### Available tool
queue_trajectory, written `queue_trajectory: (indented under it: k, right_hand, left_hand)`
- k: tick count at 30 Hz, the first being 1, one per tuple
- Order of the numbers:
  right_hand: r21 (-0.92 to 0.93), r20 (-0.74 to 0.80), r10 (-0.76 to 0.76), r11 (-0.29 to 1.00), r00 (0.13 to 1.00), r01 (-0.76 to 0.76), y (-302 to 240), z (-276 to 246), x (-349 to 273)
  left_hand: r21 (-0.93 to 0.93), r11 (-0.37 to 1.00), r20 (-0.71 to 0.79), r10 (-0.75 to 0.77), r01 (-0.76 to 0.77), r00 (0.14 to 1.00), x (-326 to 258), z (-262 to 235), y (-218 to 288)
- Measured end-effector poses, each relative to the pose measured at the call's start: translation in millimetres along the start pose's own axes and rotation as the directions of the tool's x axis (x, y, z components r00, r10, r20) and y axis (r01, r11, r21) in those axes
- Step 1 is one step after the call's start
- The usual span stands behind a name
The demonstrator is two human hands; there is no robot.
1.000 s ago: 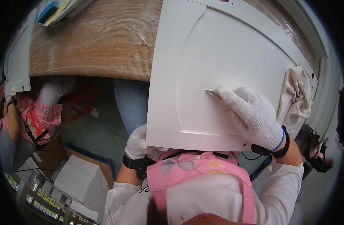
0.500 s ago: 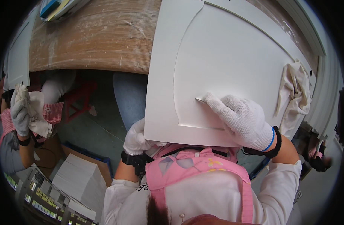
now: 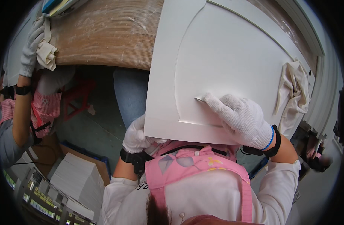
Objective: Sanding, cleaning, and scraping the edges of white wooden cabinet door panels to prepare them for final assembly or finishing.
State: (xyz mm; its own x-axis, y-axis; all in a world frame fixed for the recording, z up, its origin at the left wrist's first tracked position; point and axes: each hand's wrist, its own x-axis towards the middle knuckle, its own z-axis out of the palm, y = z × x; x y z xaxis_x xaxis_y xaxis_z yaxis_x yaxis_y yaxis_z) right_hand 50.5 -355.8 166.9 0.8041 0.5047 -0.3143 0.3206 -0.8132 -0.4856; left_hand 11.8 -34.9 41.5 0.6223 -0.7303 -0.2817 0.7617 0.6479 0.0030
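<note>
A large white panel (image 3: 224,67) with a curved recessed border lies before me, its near edge against my pink apron. My left hand (image 3: 136,135), in a white knitted glove, is closed around the panel's near left corner, its fingers partly hidden underneath. Over the recessed face rests my right hand (image 3: 241,118), also gloved. A thin metal blade (image 3: 199,99) sticks out beyond its index finger, its tip at the panel's surface; the rest of the tool is hidden in the hand. On the panel's right side lies a crumpled cream cloth (image 3: 294,90).
Brown ribbed table (image 3: 104,35) under the panel, with a blue and yellow item (image 3: 59,6) at its far left. A co-worker's gloved hand (image 3: 31,45) holds a cloth at left. Below are a leg in jeans (image 3: 130,93), a red stool (image 3: 76,99) and stacked white sheets (image 3: 76,176).
The co-worker's hand with the cloth has moved up and away onto the table's left end. My hands and the blade have hardly moved; the view has shifted slightly.
</note>
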Motion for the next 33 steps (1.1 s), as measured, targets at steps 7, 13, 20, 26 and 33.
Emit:
queue_trajectory:
  k: [7,13,20,26,33]
  right_hand:
    - [0.097,0.024,-0.021,0.995,0.999,0.019,-6,5,-1]
    - [0.249,-0.061,-0.072,0.965,0.996,0.085,-18,11,5]
    - [0.008,0.089,-0.099,0.995,0.991,0.099,-53,19,11]
    - [0.345,0.060,0.096,0.932,0.994,-0.111,-59,22,6]
    - [0.516,0.164,0.341,0.770,0.926,-0.375,-64,8,16]
  left_hand:
    - [-0.031,0.999,0.103,0.028,-0.024,0.994,2,-7,-2]
    - [-0.027,0.997,0.004,-0.066,0.066,0.998,3,1,4]
    - [-0.018,0.999,0.093,-0.033,0.034,0.995,-1,-4,3]
    - [0.005,1.000,0.047,-0.021,0.021,0.999,1,0,2]
    - [-0.039,0.996,0.115,-0.075,0.080,0.991,1,-3,6]
